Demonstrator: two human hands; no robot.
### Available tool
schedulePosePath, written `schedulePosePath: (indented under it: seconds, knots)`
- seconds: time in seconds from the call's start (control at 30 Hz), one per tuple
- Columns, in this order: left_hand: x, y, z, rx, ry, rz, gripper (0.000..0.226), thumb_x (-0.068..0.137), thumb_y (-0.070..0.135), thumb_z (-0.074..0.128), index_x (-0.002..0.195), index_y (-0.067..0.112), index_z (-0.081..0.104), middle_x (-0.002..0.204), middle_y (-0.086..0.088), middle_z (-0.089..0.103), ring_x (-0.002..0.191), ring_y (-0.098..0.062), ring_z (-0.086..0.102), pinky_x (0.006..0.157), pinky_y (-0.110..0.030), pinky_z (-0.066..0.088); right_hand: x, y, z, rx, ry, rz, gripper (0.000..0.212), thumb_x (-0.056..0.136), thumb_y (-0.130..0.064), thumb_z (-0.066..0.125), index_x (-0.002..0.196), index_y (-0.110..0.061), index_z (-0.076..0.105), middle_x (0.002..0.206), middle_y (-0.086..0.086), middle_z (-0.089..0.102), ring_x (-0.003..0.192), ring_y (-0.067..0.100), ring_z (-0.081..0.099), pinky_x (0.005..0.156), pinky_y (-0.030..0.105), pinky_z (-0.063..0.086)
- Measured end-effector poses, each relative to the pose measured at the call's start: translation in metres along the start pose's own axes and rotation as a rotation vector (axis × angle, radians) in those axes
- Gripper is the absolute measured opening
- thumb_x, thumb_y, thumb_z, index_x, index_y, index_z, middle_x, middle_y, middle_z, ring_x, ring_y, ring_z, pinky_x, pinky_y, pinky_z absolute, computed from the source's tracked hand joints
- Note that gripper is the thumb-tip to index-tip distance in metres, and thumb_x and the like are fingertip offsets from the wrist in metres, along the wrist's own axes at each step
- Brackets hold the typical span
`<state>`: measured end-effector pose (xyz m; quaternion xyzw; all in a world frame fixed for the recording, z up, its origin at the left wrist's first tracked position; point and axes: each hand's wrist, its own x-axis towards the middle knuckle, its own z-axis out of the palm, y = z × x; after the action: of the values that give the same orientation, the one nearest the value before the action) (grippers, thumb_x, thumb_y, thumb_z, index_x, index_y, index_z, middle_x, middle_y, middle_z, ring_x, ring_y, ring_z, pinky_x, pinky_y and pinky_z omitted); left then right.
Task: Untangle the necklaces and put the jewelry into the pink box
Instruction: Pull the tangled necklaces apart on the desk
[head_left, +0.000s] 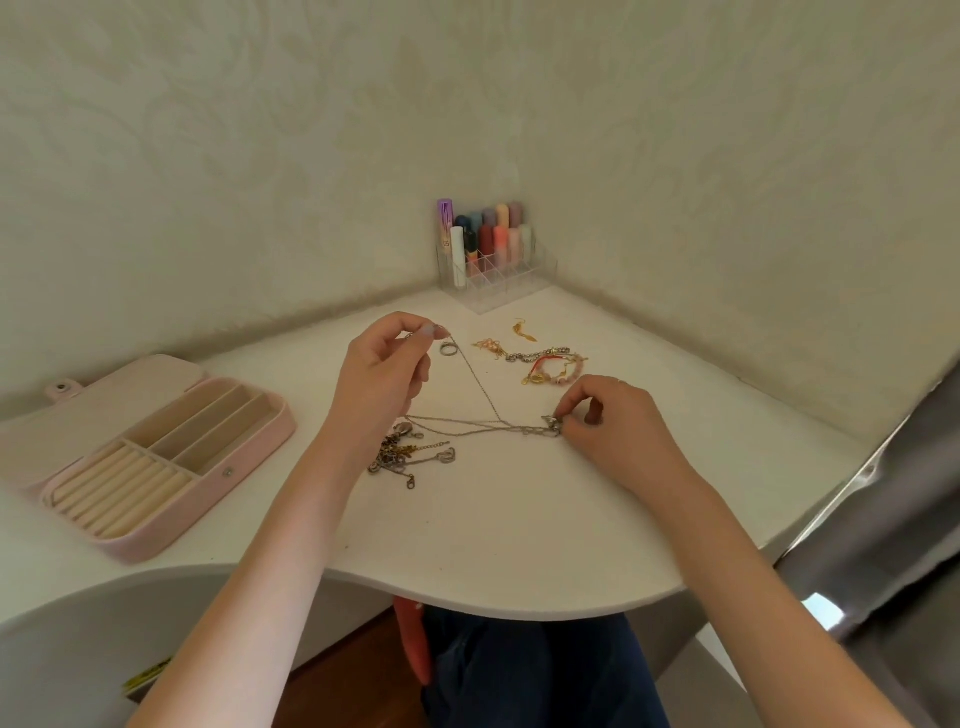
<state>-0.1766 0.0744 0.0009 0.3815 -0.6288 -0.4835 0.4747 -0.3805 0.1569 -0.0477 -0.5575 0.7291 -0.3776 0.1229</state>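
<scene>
A home dressing corner: patterned wallpaper (260, 130) behind a white corner vanity top (467, 519), clear lipstick organizer (493, 260) at its back corner, pink jewelry box (140, 457) on its left side.

A clear organizer (519, 283) of lipstick tubes (485, 236) stands in the white table's (493, 545) far corner.

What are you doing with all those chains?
A person is untangling necklaces on a white table. The left hand pinches one end of a thin chain and lifts it, while the right hand pinches the knotted part by a small pendant. More tangled chains lie below the left hand, and bracelets lie further back. The pink box sits open on the left, with no jewelry visible in it.
</scene>
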Motion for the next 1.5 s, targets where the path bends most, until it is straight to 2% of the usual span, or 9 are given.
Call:
schedulePosePath:
  seconds: [0.13, 0.27, 0.47, 0.8, 0.9, 1.0, 1.13, 1.27, 1.5]
  knots:
    - [0.001, 0.002, -0.002, -0.023, -0.005, -0.017, 0.02, 0.096, 0.019, 0.051, 0.083, 0.02, 0.066, 0.051, 0.004, 0.038, 0.043, -0.009, 0.024, 0.041, -0.018, 0.015, 0.005, 0.006, 0.004, 0.069, 0.011, -0.04, 0.023, 0.083, -0.005, 0.057, 0.089, -0.026, 0.067, 0.079, -0.013, 0.059, 0.057, 0.002, 0.045, 0.058, 0.011, 0.037]
    - [0.0, 0.006, -0.001, -0.032, -0.026, -0.01, 0.02, 0.096, 0.019, 0.051, 0.084, 0.019, 0.066, 0.05, 0.005, 0.038, 0.042, -0.008, 0.024, 0.04, -0.018, 0.015, 0.007, 0.008, 0.012, -0.137, -0.075, -0.141, 0.027, 0.091, -0.024, 0.058, 0.115, -0.033, 0.067, 0.105, -0.01, 0.054, 0.082, 0.01, 0.046, 0.082, 0.031, 0.044]
    - [0.0, 0.009, -0.006, -0.02, -0.007, -0.012, 0.019, 0.096, 0.02, 0.051, 0.084, 0.019, 0.066, 0.05, 0.006, 0.039, 0.041, -0.008, 0.026, 0.039, -0.017, 0.017, 0.008, 0.001, 0.01, -0.138, -0.035, -0.143, 0.016, 0.09, -0.017, 0.059, 0.096, -0.028, 0.069, 0.096, -0.006, 0.054, 0.08, 0.011, 0.047, 0.078, 0.035, 0.047]
    - [-0.001, 0.01, -0.007, -0.012, -0.025, -0.016, 0.019, 0.096, 0.021, 0.051, 0.085, 0.02, 0.066, 0.049, 0.008, 0.04, 0.04, -0.007, 0.026, 0.038, -0.016, 0.018, 0.011, 0.001, 0.009, -0.109, -0.155, -0.053, 0.021, 0.09, -0.034, 0.058, 0.11, -0.039, 0.064, 0.104, -0.014, 0.05, 0.085, 0.004, 0.045, 0.092, 0.034, 0.039]
    - [0.0, 0.011, -0.005, -0.008, -0.037, -0.009, 0.019, 0.097, 0.02, 0.051, 0.085, 0.019, 0.066, 0.049, 0.007, 0.039, 0.04, -0.008, 0.025, 0.037, -0.016, 0.018, 0.009, 0.002, 0.009, -0.043, -0.129, -0.074, 0.015, 0.087, -0.032, 0.064, 0.098, -0.04, 0.069, 0.101, -0.01, 0.054, 0.075, 0.001, 0.042, 0.088, 0.037, 0.041]
    - [0.001, 0.011, -0.007, -0.009, -0.012, -0.014, 0.02, 0.096, 0.02, 0.051, 0.083, 0.021, 0.066, 0.049, 0.006, 0.04, 0.041, -0.008, 0.025, 0.038, -0.016, 0.018, 0.009, 0.0, 0.011, -0.044, -0.092, -0.093, 0.009, 0.084, -0.028, 0.068, 0.084, -0.037, 0.066, 0.096, -0.008, 0.054, 0.084, 0.011, 0.047, 0.087, 0.041, 0.043]
    - [0.0, 0.013, -0.01, 0.062, 0.032, 0.021, 0.021, 0.096, 0.021, 0.052, 0.081, 0.021, 0.066, 0.051, 0.006, 0.041, 0.04, -0.005, 0.03, 0.037, -0.014, 0.022, 0.008, 0.0, 0.011, -0.17, -0.119, -0.118, 0.003, 0.088, -0.027, 0.063, 0.091, -0.026, 0.062, 0.098, -0.004, 0.053, 0.096, 0.019, 0.047, 0.086, 0.036, 0.042]
    - [0.004, 0.009, -0.017, 0.109, 0.147, 0.016, 0.02, 0.094, 0.018, 0.052, 0.08, 0.02, 0.065, 0.047, 0.009, 0.043, 0.04, -0.005, 0.034, 0.038, -0.016, 0.025, 0.006, -0.002, 0.003, 0.236, -0.012, -0.033, 0.01, 0.087, -0.011, 0.063, 0.083, -0.02, 0.06, 0.078, 0.002, 0.063, 0.073, 0.016, 0.056, 0.069, 0.018, 0.041]
    - [0.001, -0.004, -0.016, 0.277, 0.322, 0.077, 0.016, 0.096, 0.013, 0.047, 0.087, 0.015, 0.06, 0.059, -0.005, 0.054, 0.039, -0.003, 0.051, 0.038, -0.019, 0.04, 0.002, -0.008, -0.011, 0.85, 0.063, 0.213, 0.001, 0.084, -0.003, 0.068, 0.084, -0.002, 0.068, 0.069, 0.008, 0.07, 0.059, 0.013, 0.063, 0.064, 0.021, 0.056]
